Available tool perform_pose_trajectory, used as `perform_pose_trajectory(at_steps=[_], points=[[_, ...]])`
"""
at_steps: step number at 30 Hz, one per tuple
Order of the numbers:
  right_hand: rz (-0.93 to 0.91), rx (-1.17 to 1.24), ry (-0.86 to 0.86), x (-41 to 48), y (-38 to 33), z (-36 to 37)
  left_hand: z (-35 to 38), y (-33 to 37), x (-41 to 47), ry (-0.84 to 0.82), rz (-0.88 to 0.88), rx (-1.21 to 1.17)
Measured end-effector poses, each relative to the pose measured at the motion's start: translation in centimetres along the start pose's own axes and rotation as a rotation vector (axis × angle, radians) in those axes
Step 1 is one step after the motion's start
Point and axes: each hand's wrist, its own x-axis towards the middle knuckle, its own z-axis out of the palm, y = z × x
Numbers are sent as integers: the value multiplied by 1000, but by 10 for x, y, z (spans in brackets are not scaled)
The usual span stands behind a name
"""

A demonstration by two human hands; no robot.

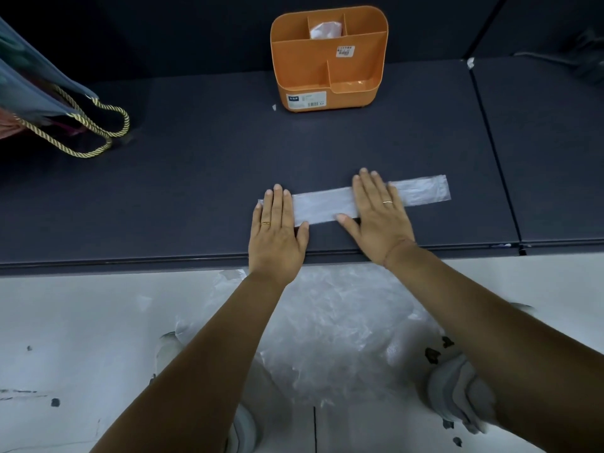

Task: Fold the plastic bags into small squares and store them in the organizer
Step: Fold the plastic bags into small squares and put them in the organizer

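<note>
The bag (322, 207) lies on the table (196, 178) near its front edge, already folded into a long, narrow strip that runs left to right. Both hands are flat on it, fingers straight and together, gripping nothing. The left hand (276, 233) covers the strip's left end and the right hand (379, 217) presses just right of its middle, leaving the right end bare. This looks like pinning and smoothing, to push out air and set the creases before the strip is folded end over end into a square.

The organizer (300, 83) stands well beyond the hands, within reach but out of the folding space. One folded bag (325, 30) sits in its back middle compartment; the front compartments look empty.

The table is dark and matte, butted against a second panel on the right. A tote (29, 89) with rope handles rests at the far left. Below the table edge a loose pile (343, 322) of clear bags lies on the pale, scuffed floor (65, 322), probably waiting to be folded.
</note>
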Motion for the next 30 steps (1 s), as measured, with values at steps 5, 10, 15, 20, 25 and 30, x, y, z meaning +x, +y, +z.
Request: perform_pose_trajectory(at_steps=[5,10,15,20,25,30], points=[[210,4,-25,-11,72,-11,-3,-1,-1,-50,-5,40],[274,121,79,-20,111,-17,-4,-2,0,-44,2,34],[354,312,244,-5,110,-35,-14,17,3,16,-19,-5],[499,478,138,7,107,-49,-6,54,-7,-75,-104,-147],[462,605,136,6,101,-55,-3,48,-3,-82,-125,-58],[548,1175,1,4,97,-64,-7,24,4,-109,7,0]])
